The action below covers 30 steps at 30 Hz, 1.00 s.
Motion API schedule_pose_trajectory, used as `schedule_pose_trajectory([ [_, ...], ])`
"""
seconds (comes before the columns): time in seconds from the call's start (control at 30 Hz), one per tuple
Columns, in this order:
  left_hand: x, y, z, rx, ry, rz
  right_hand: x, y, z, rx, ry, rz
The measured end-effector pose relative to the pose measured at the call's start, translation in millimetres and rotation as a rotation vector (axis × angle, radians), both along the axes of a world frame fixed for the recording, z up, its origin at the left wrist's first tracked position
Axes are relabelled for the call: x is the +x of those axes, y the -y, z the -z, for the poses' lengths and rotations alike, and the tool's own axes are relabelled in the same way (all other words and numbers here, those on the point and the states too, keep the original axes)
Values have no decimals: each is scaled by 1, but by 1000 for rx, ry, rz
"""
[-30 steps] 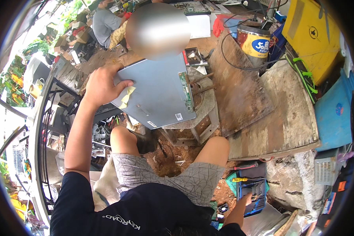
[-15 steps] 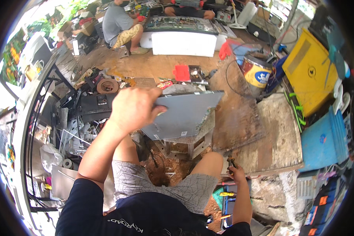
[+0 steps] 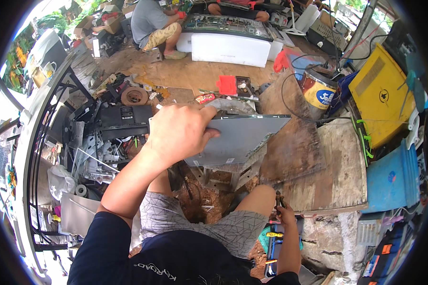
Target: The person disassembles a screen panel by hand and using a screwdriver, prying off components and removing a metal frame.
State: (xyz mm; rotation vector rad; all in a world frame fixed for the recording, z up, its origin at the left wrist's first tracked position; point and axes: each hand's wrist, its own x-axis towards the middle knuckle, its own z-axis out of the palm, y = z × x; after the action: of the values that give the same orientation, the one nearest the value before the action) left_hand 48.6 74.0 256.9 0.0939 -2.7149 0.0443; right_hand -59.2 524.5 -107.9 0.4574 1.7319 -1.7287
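My left hand [image 3: 183,130] grips the upper left edge of a flat grey panel [image 3: 245,137], thumb on its near face. The panel stands tilted above a low metal-framed stand [image 3: 218,176] between my knees. Small pale labels sit along its lower edge, and its far face is hidden. Low at my right knee, my right hand [image 3: 286,216] is closed around small dark pliers [image 3: 279,199], their jaws pointing up. Under that forearm lies a dark tray [image 3: 274,251] with a yellow-handled tool [image 3: 274,234].
Wooden boards [image 3: 337,166] lie to the right, beside a blue bin [image 3: 392,175], a yellow panel [image 3: 380,95] and a paint bucket [image 3: 317,92]. Scrap parts [image 3: 97,152] crowd the left by a black metal rack [image 3: 33,190]. A co-worker [image 3: 152,26] sits beyond, near a circuit-covered panel [image 3: 228,26].
The grey panel and my left hand have shifted slightly right and down in view, and the panel's tilt has changed. My right hand keeps the pliers by my knee. The whole view has turned slightly.
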Motion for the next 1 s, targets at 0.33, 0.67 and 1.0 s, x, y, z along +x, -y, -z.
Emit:
schedule_pose_trajectory([
  [0.33, 6, 3, 2, 15, -20, 8, -18, 0, 23, 52, 188, 40],
  [0.67, 0, -3, -1, 40, -2, 9, -279, 293, -376, -352, -620, -407],
  [1.0, -4, 8, -4, 58, 6, 28, -99, 178, -327, -297, -1000, -358],
])
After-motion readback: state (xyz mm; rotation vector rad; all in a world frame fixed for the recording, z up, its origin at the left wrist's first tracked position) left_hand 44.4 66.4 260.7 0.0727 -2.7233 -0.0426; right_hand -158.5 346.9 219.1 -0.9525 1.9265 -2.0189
